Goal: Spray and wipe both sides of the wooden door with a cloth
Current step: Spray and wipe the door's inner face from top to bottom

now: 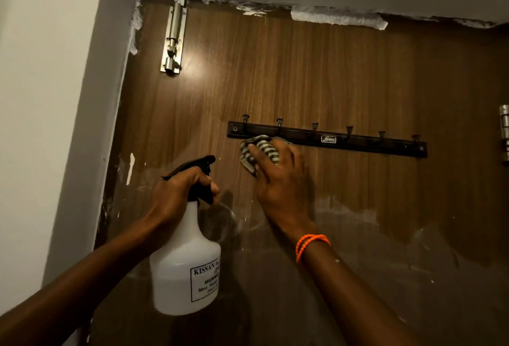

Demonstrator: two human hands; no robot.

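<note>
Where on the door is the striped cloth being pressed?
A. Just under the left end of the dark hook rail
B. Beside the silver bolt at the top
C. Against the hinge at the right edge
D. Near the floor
A: the right hand presses the striped cloth to the wood right under the hook rail, at its left end.

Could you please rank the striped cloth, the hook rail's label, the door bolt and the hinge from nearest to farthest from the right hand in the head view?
From the right hand:
1. Striped cloth, under its fingers.
2. Hook rail's label, just up and to the right.
3. Door bolt, upper left.
4. Hinge, at the far right edge.
</note>
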